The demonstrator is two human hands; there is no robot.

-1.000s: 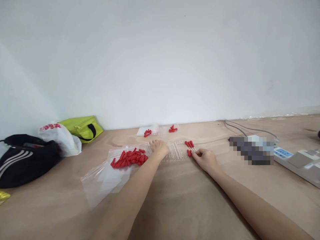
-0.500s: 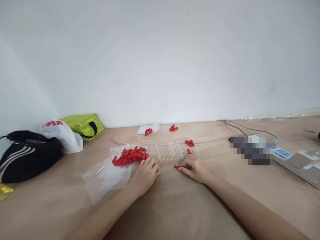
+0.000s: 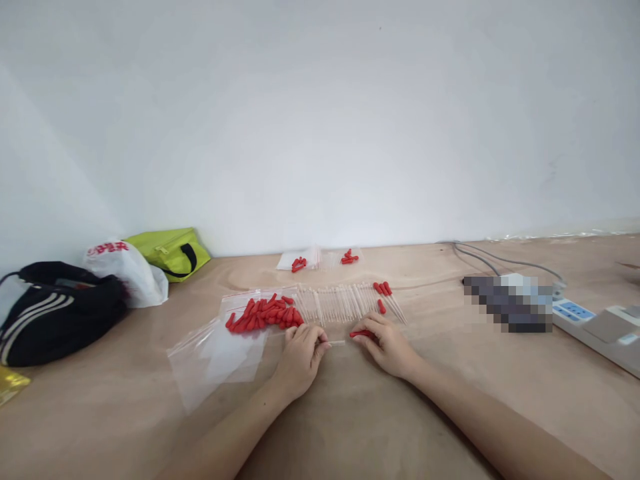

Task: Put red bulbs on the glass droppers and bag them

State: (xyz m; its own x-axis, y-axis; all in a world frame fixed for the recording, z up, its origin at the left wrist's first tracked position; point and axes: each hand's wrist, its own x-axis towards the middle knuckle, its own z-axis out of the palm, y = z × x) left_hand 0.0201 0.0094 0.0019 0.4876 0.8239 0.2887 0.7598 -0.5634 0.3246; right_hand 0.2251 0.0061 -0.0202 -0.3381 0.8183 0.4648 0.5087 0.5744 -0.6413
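Note:
My left hand (image 3: pixel 304 355) pinches a thin clear glass dropper tube (image 3: pixel 337 343), which points right. Between the thumb and fingers of my right hand (image 3: pixel 386 343) is a red rubber dropper bulb (image 3: pixel 361 333). A small gap separates the tube's end from that bulb. Beyond my left fingers a heap of red bulbs (image 3: pixel 260 315) lies on a clear zip bag (image 3: pixel 225 363). A row of similar tubes (image 3: pixel 337 303) lies side by side beyond both hands. Several tubes at its right end bear red bulbs (image 3: pixel 383 288), and one loose bulb (image 3: pixel 382 307) lies just below them.
Two small bags with red bulbs (image 3: pixel 299 265) (image 3: pixel 349 257) lie near the wall. On the left stand a black bag (image 3: pixel 63 313), a white plastic bag (image 3: pixel 133 277) and a lime-green bag (image 3: pixel 163 250). A blurred dark object (image 3: pixel 507 307) and a power strip (image 3: pixel 600 333) are on the right.
My left hand has turned and moved slightly right with the tube. My right hand has shifted little, its fingers further over the held bulb. The view has moved slightly.

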